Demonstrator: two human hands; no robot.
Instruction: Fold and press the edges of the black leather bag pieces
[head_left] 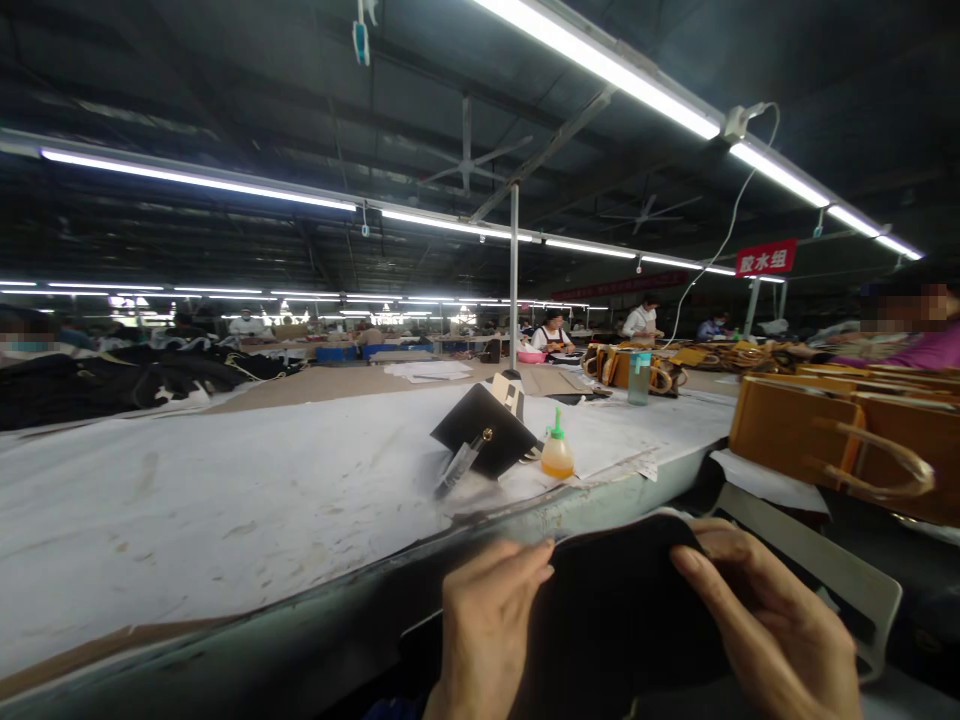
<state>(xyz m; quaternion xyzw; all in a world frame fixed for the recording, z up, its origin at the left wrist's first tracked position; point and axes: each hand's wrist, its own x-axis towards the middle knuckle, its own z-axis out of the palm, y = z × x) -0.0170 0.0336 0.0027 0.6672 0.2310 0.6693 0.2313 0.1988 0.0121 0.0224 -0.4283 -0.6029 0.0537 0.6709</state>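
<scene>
A black flat panel, leather-like with a rounded corner (622, 610), is held up in front of me below the table edge. My left hand (491, 620) pinches its upper left edge between thumb and fingers. At its upper right corner my right hand (772, 610) grips it, the thumb on the near face and the fingers behind. The panel's lower part runs out of view. Beyond the hands, on the table, a black bag piece (487, 425) with a small gold fitting and a clear plastic wrap rests tilted. Beside it stands a squeeze bottle (557, 455) with a green nozzle and amber liquid.
The white-covered table (262, 490) has a padded front edge. Brown bags (795, 430) with wrapped handles are stacked at right near a pale chair (825, 560). A blue-capped bottle (639, 380) stands farther back. Black pieces (112, 385) lie heaped at left. Several people work beyond.
</scene>
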